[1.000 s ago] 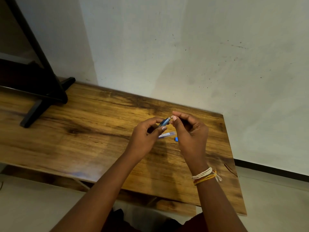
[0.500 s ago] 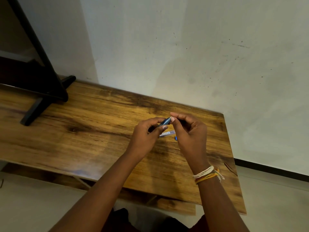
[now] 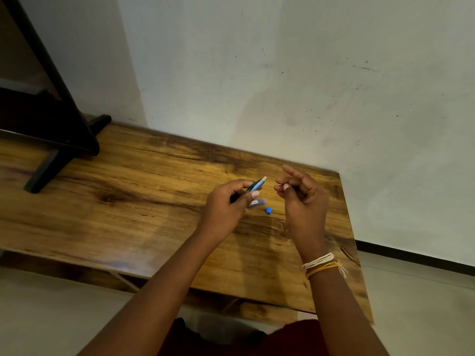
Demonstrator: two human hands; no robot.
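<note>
Over the table (image 3: pixel 128 196), the left hand (image 3: pixel 226 205) pinches the pen (image 3: pixel 255 185) tilted upward.

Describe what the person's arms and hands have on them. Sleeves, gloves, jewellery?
No sleeves or gloves: both forearms are bare as far as the frame shows. The left hand and its wrist wear nothing. The right hand shows no ring; its wrist wears a stack of thin string bracelets, white cords above yellow and orange threads, with loose white ends hanging off.
</note>
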